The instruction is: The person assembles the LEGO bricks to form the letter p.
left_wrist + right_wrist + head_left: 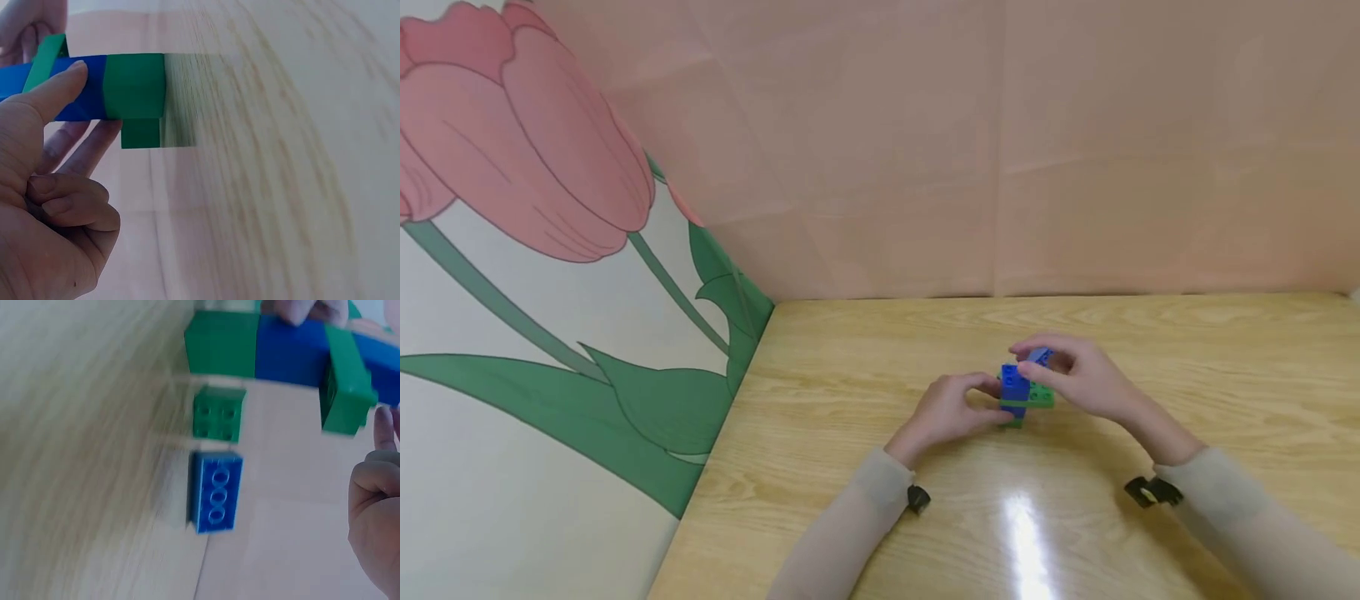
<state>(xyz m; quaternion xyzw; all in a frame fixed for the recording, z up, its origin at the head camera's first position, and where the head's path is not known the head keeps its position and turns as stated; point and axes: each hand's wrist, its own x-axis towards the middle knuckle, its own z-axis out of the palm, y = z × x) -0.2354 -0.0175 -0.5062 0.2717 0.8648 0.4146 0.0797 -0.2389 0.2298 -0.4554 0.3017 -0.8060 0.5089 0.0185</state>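
Observation:
My left hand (pixel 951 408) grips an upright stack of green and blue toy building bricks (pixel 1013 387), its thumb against a blue brick (pixel 94 87) just above the green base brick (pixel 134 84). Higher up, a green brick (pixel 347 394) juts out sideways, with another blue brick (pixel 381 369) above it. My right hand (pixel 1090 379) is at the top of the stack, its fingers loosely curved and a thumb tip right at the upper blue brick. Behind the stack, a loose blue brick (pixel 217 492) lies with its hollow underside showing, beside a green studded brick (pixel 217 415).
The wood-grain table (pixel 850 358) meets a peach-coloured backdrop (pixel 880 167) at the back. A tulip-printed panel (pixel 550 250) borders its left side. Light glares off the tabletop in front of the stack.

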